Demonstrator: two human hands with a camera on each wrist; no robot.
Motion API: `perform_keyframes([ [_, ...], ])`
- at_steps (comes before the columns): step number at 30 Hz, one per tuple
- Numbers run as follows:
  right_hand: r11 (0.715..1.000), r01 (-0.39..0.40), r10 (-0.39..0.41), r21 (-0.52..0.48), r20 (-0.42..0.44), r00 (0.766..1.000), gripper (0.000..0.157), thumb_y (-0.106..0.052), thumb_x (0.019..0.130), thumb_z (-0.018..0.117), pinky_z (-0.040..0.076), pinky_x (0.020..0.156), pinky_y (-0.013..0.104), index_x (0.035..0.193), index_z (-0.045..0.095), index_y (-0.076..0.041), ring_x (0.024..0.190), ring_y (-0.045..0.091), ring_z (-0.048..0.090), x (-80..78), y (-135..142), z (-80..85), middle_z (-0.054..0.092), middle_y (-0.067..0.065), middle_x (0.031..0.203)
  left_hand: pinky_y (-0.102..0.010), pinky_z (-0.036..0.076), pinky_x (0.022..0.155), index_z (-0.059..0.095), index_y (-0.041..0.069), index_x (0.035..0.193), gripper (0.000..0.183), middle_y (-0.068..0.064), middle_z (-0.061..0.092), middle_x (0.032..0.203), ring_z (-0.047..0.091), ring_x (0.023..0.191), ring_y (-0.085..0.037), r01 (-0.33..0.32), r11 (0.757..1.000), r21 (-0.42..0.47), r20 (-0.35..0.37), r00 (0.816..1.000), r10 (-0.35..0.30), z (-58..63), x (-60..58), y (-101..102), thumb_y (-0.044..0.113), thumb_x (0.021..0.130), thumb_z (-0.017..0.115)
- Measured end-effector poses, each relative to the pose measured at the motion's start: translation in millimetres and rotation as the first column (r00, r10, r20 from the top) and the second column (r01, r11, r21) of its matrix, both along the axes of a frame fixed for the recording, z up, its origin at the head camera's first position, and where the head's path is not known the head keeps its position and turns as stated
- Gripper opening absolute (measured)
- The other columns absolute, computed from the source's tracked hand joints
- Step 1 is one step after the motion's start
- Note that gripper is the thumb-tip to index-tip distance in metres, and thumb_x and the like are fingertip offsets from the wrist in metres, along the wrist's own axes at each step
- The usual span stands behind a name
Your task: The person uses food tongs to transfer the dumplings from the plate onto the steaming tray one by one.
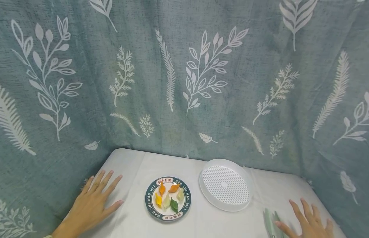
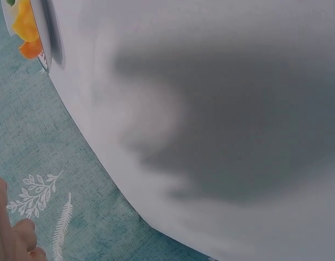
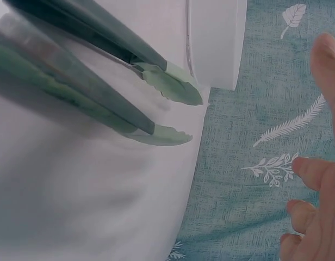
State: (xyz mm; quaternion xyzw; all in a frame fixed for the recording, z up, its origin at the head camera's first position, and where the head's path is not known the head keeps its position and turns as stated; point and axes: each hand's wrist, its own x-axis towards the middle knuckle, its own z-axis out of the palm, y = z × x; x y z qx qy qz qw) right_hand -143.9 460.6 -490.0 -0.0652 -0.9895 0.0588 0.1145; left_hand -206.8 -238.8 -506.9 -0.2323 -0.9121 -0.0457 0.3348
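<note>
A: How do the hands stand over the white worktop?

B: Both are empty, fingers spread: the left hand at the left side, the right hand at the near right.

A: What would make a clean pick-up of the pale-green-tipped tongs with darker green-grey arms?

B: I'd bring the thumb to one arm and the fingers to the other, fairly far back from the tips, then squeeze evenly. The tips stand apart in the right wrist view, so a light press should do. Lift before swinging left, or they could knock the round white tray with a perforated base.

A: And where exactly do they lie?

B: Just left of the right hand, by its thumb. In the head view the thumb overlaps one arm; I can't tell whether it touches.

A: The left hand's nearest thing?

B: The round plate with a dark green lettered rim, to its right and clear of the fingers. On it sit six small shell-like pieces in orange, yellow, pale and green; they look slippery, so I'd pinch them gently.
</note>
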Motion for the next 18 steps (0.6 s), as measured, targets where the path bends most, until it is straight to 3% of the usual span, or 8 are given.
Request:
perform_keyframes([
  [4,1.0,0.007,-0.007,-0.007,0.015,1.0,0.107,-0.078,0.088,0.058,-0.005,0.096,0.086,0.158,0.027,-0.003,0.136,0.067,0.014,-0.2,0.3,-1.2,0.014,0.038,0.159,-0.047,0.001,0.124,0.046,0.022,0.156,0.078,-0.017,0.044,0.156,0.036,0.146,-0.041,-0.006,1.0,-0.007,0.008,1.0,0.006,0.5,0.3,1.0,0.07,0.095,0.053],
  [12,0.999,0.027,-0.026,-0.026,0.026,0.999,0.108,-0.08,0.088,0.056,-0.006,0.097,0.085,0.158,0.026,-0.002,0.137,0.066,0.012,-0.5,7.9,-12.9,0.015,0.038,0.159,-0.049,0.003,0.124,0.044,0.022,0.157,0.079,-0.015,0.04,0.16,0.025,0.153,-0.035,-0.016,1.0,-0.023,0.038,0.999,0.017,-1.9,-0.8,-0.8,0.067,0.093,0.058],
  [18,0.999,0.031,-0.03,-0.028,0.017,0.999,0.108,-0.077,0.088,0.059,0.003,0.096,0.087,0.16,0.023,-0.005,0.135,0.068,0.016,2.0,-0.2,-12.0,0.019,0.038,0.157,-0.046,-0.001,0.124,0.044,0.022,0.157,0.078,-0.017,0.042,0.158,0.031,0.15,-0.038,-0.004,1.0,-0.014,0.036,0.999,0.005,-2.8,-2.3,-0.5,0.067,0.095,0.056],
])
